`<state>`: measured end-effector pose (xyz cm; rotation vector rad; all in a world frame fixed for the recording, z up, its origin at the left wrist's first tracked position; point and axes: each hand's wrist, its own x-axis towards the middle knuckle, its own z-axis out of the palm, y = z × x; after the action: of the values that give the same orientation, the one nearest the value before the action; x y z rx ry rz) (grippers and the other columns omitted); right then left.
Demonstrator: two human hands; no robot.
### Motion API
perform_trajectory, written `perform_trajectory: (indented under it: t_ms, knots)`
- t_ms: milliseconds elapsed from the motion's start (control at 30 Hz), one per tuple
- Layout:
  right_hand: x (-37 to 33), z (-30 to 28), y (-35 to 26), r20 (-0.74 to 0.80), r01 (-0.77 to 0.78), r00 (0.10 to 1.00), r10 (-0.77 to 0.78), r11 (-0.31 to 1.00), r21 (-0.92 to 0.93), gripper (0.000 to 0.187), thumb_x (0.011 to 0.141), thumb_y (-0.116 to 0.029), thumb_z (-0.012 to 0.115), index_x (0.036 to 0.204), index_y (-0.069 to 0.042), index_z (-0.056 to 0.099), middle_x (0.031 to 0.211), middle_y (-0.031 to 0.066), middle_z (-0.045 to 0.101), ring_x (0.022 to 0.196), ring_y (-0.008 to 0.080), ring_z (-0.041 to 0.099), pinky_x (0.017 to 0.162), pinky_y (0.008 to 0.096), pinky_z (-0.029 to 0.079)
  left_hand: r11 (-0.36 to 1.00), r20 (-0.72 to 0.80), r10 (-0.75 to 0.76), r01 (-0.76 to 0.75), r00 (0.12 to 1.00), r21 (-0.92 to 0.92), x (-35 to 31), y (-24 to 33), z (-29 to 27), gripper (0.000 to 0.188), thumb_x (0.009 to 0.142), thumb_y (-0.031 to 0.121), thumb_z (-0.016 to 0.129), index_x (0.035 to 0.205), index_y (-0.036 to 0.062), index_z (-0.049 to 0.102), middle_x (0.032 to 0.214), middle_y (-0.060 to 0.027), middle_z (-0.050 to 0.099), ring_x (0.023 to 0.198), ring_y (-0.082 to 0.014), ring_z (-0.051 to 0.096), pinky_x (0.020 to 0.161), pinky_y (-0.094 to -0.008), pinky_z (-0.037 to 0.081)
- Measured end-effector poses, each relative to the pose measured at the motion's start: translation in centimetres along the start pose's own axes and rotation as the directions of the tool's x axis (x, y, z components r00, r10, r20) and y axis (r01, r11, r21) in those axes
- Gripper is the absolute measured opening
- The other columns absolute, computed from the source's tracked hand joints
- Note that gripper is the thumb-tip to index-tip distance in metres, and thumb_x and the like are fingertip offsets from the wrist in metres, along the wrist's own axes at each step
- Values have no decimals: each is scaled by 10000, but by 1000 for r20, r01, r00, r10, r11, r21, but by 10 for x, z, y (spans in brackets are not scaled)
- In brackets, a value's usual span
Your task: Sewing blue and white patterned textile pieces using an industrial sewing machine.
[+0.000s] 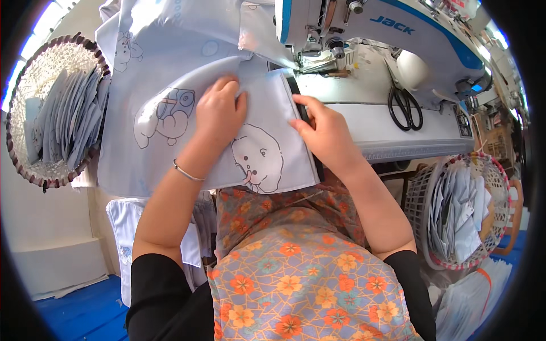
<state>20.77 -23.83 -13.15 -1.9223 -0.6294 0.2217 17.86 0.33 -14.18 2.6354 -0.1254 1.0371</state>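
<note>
A large pale blue cloth [213, 48] printed with cartoon animals lies spread across the table and hangs over its front edge. My left hand [220, 111] rests on its middle, fingers curled into the fabric beside a raised fold. At the cloth's right edge, my right hand [324, 128] pinches the border between thumb and fingers, next to a dark strip [300, 94]. Just beyond, at the back, stands the head of a white and blue sewing machine [392, 34]. What lies under the curled left fingers is hidden.
Black-handled scissors [405, 108] lie on the machine bed, right of my right hand. A round basket [16, 122] of folded fabric pieces stands at left, another basket [418, 210] at right. More cloth pieces [128, 227] hang below the table.
</note>
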Motion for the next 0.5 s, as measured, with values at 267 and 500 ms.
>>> perform_trajectory:
  t_ms: [267, 500]
  knots:
    - [-5, 11, 6, -135, 258, 941, -310, 917, -305, 262, 894, -28, 694, 1154, -4, 708, 896, 157, 694, 750, 320, 661, 688, 404, 531, 988, 211, -23, -10, 977, 153, 16, -7, 6, 164, 883, 163, 698, 847, 21, 625, 943, -132, 680, 887, -358, 670, 788, -465, 549]
    - [2, 9, 17, -163, 278, 927, -338, 911, -305, 197, 883, -6, 686, 1074, -4, 734, 843, 144, 659, 736, 333, 648, 662, 404, 519, 991, 282, -131, 129, 950, 26, 22, -16, 4, 190, 872, 157, 698, 964, -9, 688, 991, -124, 686, 904, -367, 669, 811, -443, 556]
